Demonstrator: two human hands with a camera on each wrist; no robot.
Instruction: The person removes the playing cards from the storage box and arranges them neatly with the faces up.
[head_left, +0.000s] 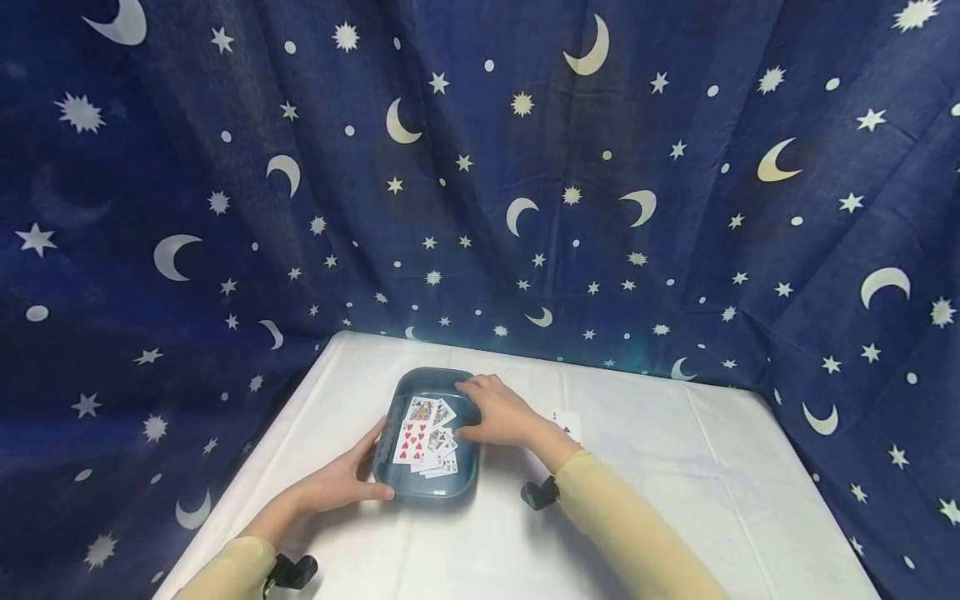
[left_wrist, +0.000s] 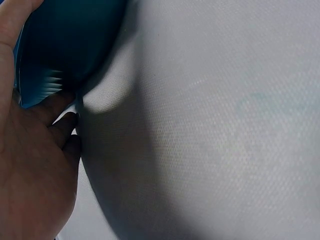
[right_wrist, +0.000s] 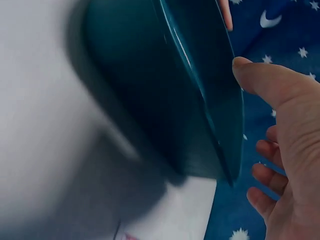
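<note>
A dark blue rectangular tray (head_left: 467, 467) stands on the white table. Several playing cards (head_left: 412, 442) lie face up and overlapping inside it, the ten of hearts and a picture card among them. My left hand (head_left: 341, 482) grips the tray's left side, thumb along the near left rim, fingers round the outer wall. In the left wrist view the left fingers (left_wrist: 59, 107) reach the tray's underside. Over the right rim hovers my right hand (head_left: 501, 414), its fingers loosely bent. In the right wrist view the right thumb (right_wrist: 260, 77) is by the rim, and nothing shows between the fingers.
Another playing card (head_left: 567, 423) lies on the table behind the right wrist, partly covered by the forearm. A white cloth (head_left: 675, 500) covers the table. Dark blue curtain fabric (head_left: 480, 208) with moons and stars hangs behind and at both sides.
</note>
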